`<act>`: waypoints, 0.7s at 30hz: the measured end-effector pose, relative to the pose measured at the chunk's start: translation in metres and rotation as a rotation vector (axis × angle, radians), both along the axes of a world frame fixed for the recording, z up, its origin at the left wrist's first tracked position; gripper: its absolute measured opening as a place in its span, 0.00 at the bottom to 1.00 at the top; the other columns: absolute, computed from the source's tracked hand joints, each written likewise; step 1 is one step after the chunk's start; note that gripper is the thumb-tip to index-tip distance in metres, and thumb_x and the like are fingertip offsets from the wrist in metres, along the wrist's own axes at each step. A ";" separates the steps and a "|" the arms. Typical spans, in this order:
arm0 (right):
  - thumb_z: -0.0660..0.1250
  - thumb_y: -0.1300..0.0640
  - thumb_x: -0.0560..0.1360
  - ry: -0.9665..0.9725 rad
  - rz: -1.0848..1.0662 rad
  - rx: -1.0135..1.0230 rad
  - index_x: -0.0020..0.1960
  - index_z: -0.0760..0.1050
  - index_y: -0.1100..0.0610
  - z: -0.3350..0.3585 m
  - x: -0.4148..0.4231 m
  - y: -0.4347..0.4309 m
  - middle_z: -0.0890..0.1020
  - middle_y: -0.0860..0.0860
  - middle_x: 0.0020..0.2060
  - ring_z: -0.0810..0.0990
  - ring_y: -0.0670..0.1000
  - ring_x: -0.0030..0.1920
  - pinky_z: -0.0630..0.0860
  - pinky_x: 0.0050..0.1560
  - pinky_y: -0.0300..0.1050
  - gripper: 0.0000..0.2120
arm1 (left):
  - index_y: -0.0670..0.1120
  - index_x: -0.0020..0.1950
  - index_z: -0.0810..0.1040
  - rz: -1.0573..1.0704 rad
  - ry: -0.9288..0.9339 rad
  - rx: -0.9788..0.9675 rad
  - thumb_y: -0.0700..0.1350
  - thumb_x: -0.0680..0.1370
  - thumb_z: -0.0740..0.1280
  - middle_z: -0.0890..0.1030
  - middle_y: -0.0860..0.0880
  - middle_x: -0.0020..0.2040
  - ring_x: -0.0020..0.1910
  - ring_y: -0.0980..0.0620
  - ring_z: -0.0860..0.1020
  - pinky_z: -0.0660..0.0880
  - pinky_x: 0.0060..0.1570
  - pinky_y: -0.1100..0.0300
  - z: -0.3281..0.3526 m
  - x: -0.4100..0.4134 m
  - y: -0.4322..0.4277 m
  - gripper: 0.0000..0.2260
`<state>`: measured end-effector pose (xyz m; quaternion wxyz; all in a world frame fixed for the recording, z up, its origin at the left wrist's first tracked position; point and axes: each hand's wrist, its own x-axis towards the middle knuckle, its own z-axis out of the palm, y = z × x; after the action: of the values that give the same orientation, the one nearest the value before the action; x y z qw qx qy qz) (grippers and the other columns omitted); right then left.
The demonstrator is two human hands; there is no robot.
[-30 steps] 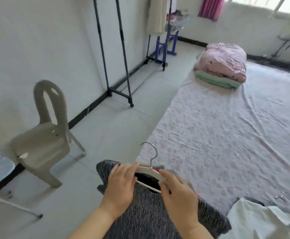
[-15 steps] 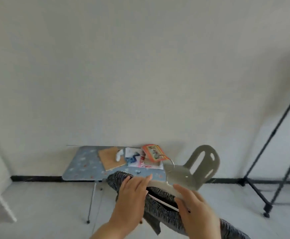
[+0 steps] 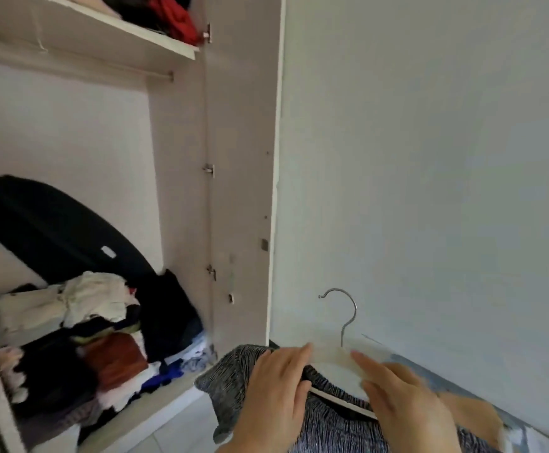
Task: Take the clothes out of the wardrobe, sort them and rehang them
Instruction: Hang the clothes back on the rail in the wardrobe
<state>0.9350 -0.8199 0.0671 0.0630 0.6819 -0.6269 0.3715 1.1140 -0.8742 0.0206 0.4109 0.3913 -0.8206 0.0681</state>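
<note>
At six o'clock, nearest the camera, the left hand (image 3: pixel 273 397) is clasped over the left end of a white hanger (image 3: pixel 338 367). Its fingers are laid across the top and its thumb is tucked beneath, with cloth pinched in between. The right hand (image 3: pixel 404 407), at five o'clock, lies on the hanger's other arm with fingers nearly straight. Blur hides whether its thumb closes underneath, so its grip cannot be told. A black-and-white knit garment (image 3: pixel 230 377) is draped on the hanger and hangs below both hands, while the metal hook (image 3: pixel 345 308) stands upright just above them. Further off, from seven to nine o'clock, a jumbled pile of clothes (image 3: pixel 96 338) fills the floor of the open wardrobe (image 3: pixel 240 158), with a black bag (image 3: pixel 54 223) leaning over it. At eleven o'clock runs a bare rail (image 3: pixel 103 65), and red cloth (image 3: pixel 175 18) lies on the shelf above. A plain wall (image 3: pixel 430 158) fills the three o'clock side.
</note>
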 end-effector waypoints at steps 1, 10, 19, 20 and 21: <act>0.80 0.63 0.59 -0.019 0.023 0.023 0.53 0.81 0.42 0.003 0.023 -0.025 0.80 0.41 0.38 0.71 0.43 0.47 0.62 0.25 0.28 0.26 | 0.49 0.64 0.69 0.048 -0.012 0.002 0.47 0.68 0.68 0.78 0.56 0.50 0.52 0.60 0.68 0.76 0.50 0.58 0.002 0.025 -0.017 0.25; 0.67 0.54 0.74 0.053 0.364 0.049 0.64 0.68 0.35 0.023 0.172 -0.214 0.78 0.42 0.50 0.79 0.47 0.42 0.69 0.38 0.38 0.23 | 0.57 0.74 0.51 0.363 0.008 0.116 0.51 0.81 0.51 0.61 0.60 0.69 0.67 0.63 0.55 0.44 0.70 0.64 0.017 0.185 -0.158 0.22; 0.59 0.54 0.78 0.170 0.608 0.050 0.67 0.61 0.31 0.072 0.243 -0.398 0.75 0.43 0.55 0.76 0.46 0.50 0.71 0.46 0.38 0.23 | 0.62 0.71 0.41 0.593 -0.005 0.064 0.52 0.80 0.55 0.62 0.59 0.68 0.60 0.70 0.51 0.45 0.69 0.67 0.057 0.250 -0.296 0.26; 0.59 0.54 0.78 0.165 0.632 0.037 0.66 0.62 0.31 0.082 0.251 -0.416 0.75 0.43 0.54 0.77 0.46 0.49 0.70 0.44 0.38 0.23 | 0.62 0.72 0.43 0.610 -0.002 0.056 0.52 0.80 0.55 0.62 0.59 0.69 0.60 0.70 0.50 0.43 0.68 0.69 0.067 0.257 -0.311 0.26; 0.59 0.54 0.78 0.161 0.646 0.024 0.66 0.63 0.31 0.091 0.259 -0.435 0.76 0.43 0.53 0.77 0.46 0.48 0.69 0.42 0.37 0.22 | 0.61 0.73 0.45 0.626 0.001 0.046 0.53 0.80 0.55 0.61 0.60 0.69 0.61 0.70 0.51 0.41 0.66 0.70 0.077 0.265 -0.327 0.26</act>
<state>1.1943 -1.2549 0.1586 -0.0166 0.8732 -0.3757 0.3098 1.3792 -1.2016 0.0972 0.3613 0.6343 -0.6613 0.1726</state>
